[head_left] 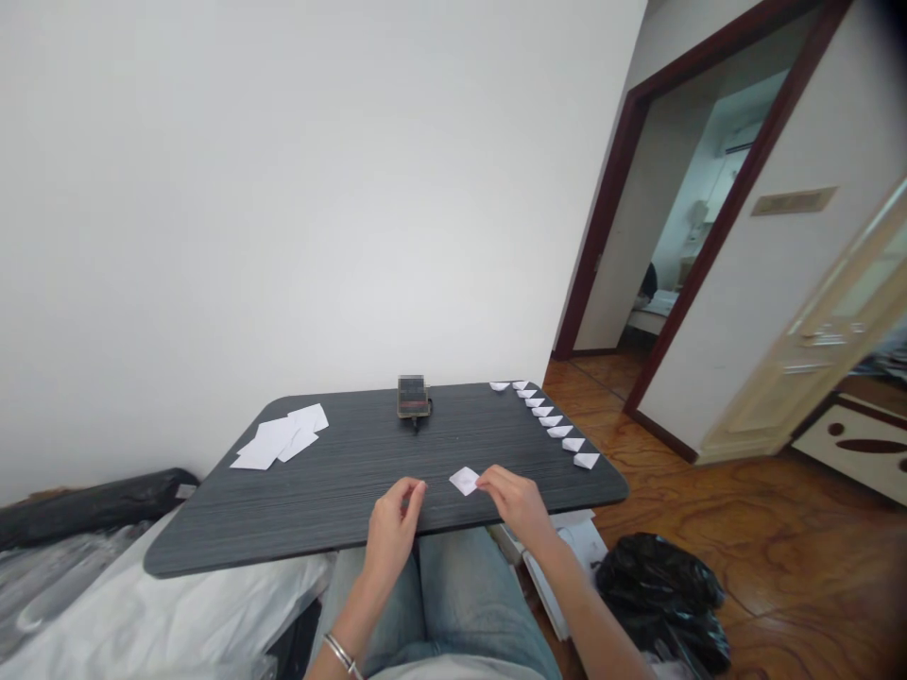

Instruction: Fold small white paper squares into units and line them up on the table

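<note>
A small white folded paper (464, 481), shaped like a diamond, is at the front of the dark table, right of the middle. Thumb and fingertips of my right hand (516, 501) pinch its right corner. To the left of the paper, apart from it, is my left hand (394, 521), its fingers curled in and the thumb close to the index finger, with nothing visible between them. A bracelet circles the left wrist.
Flat white paper sheets (278, 440) overlap on the table's (340, 491) left side. A small dark device (412, 397) stands at the back. Several folded white paper pieces (559, 432) line the right edge. Black plastic bags (658, 590) lie on the floor at right.
</note>
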